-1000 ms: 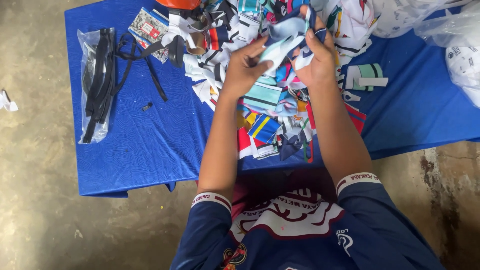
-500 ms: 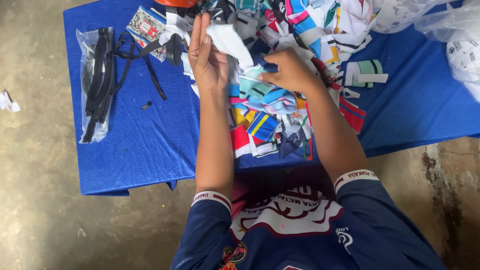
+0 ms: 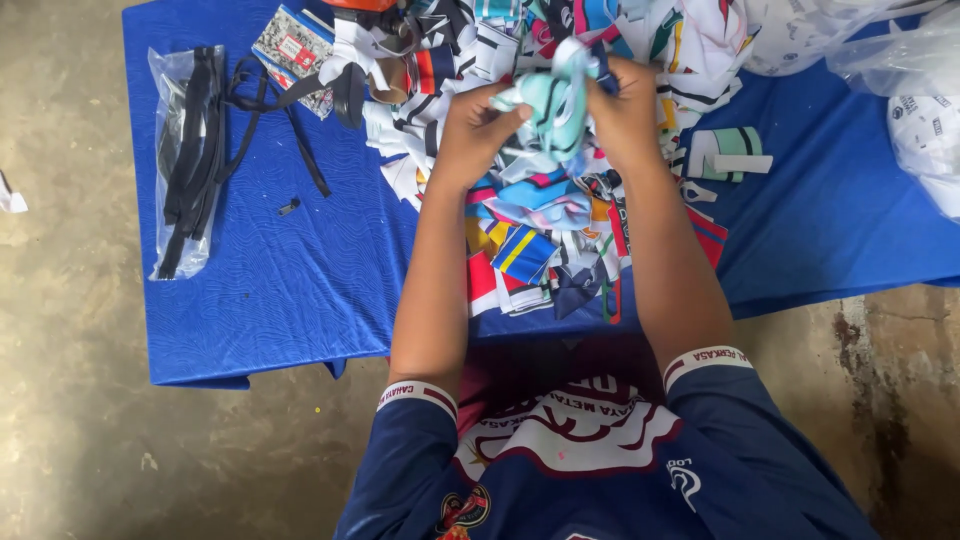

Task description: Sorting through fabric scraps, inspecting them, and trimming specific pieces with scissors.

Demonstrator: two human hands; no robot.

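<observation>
Both my hands are raised over a heap of coloured fabric scraps (image 3: 545, 225) lying on a blue cloth (image 3: 300, 280). Between them I grip a bunched pale teal and white fabric piece (image 3: 556, 100). My left hand (image 3: 475, 130) pinches its left side with the fingers closed on it. On the bundle's right side, my right hand (image 3: 625, 110) wraps around it. More printed scraps (image 3: 440, 60) spread beyond the hands toward the far edge.
A clear plastic bag of black straps (image 3: 185, 160) lies at the left of the cloth, with loose black straps (image 3: 290, 110) beside it. A small teal and white piece (image 3: 730, 152) lies to the right. Clear plastic bags (image 3: 900, 60) sit at the far right. Bare concrete floor (image 3: 60, 350) surrounds the cloth.
Half a second ago my left hand was lifted open and my right lay on the heap. Both have now come together, gripping the teal and white bundle above the pile.
</observation>
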